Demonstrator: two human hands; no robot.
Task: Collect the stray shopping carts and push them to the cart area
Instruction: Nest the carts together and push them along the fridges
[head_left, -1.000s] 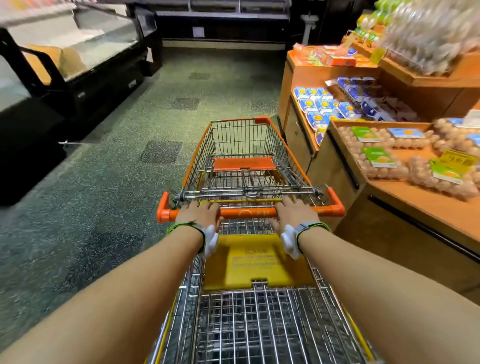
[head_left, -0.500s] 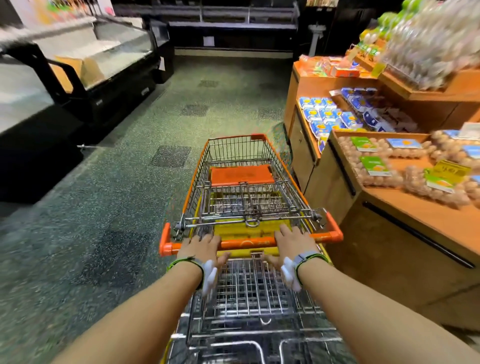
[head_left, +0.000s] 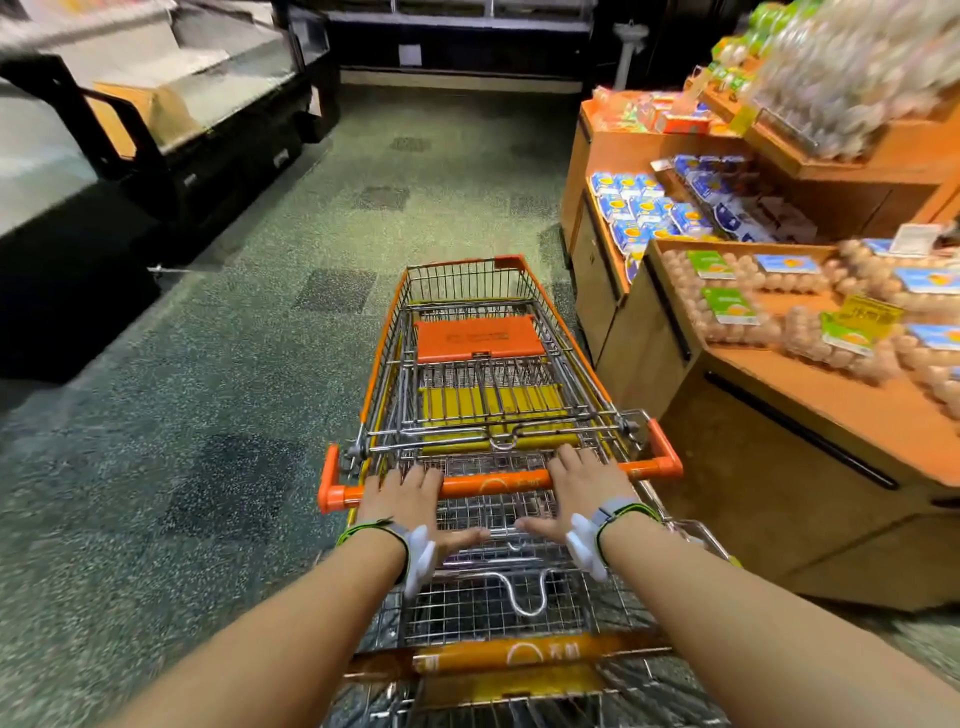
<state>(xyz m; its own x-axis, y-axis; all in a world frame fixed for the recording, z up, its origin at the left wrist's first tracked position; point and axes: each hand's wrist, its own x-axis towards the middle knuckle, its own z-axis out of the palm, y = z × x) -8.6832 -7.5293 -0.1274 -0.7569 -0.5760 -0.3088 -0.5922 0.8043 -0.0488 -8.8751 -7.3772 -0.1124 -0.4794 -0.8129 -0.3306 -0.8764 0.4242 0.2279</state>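
Head camera: both hands are lying flat, fingers straight, the left hand (head_left: 410, 499) and right hand (head_left: 584, 488) pressing the orange plastic handle (head_left: 493, 483). The orange-trimmed wire shopping cart (head_left: 478, 364) is standing on the speckled green floor (head_left: 234, 364), just beside a wooden egg display (head_left: 779, 415).

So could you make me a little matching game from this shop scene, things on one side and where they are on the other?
Things:
1. front cart handle
2. egg cartons
3. glass display case
4. orange flap

Places:
A. far left of the aisle
B. under both hands
C. inside the front cart's basket
D. on the wooden stand at right

Pairs: 1-B, 2-D, 3-A, 4-C
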